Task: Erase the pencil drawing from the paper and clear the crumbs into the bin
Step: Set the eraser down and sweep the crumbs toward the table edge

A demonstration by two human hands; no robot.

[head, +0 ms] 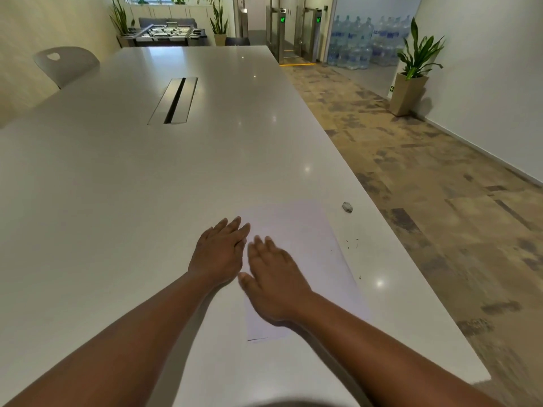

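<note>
On the table, left to right:

Chair (67, 65): grey, at the table's far left edge, well apart from the hands.

Table (123, 183): long, pale and glossy, with a metal cable slot (174, 100) set into its middle, far beyond the paper.

Left hand (219, 254): palm down, fingers straight and close together, holding nothing. It lies flat on the table just left of the paper, its fingertips at the paper's far left corner.

Right hand (274, 284): palm down, fingers extended and slightly spread, thumb out to the left, holding nothing. It is over the left half of the paper, just beside the left hand; it looks a little blurred, and whether it presses the sheet or hangs just above it cannot be told.

Paper (308, 254): white sheet lying flat near the table's right edge, long side running away from the person. No drawing can be made out on the part that shows.

Crumbs (352, 243): a few dark specks on the table just right of the paper, with one more nearer the person.

Eraser (347, 207): small and grey, on the table beyond the paper's far right corner, apart from both hands.

Plant (417, 58): in a tall pot on the floor by the right wall.
</note>
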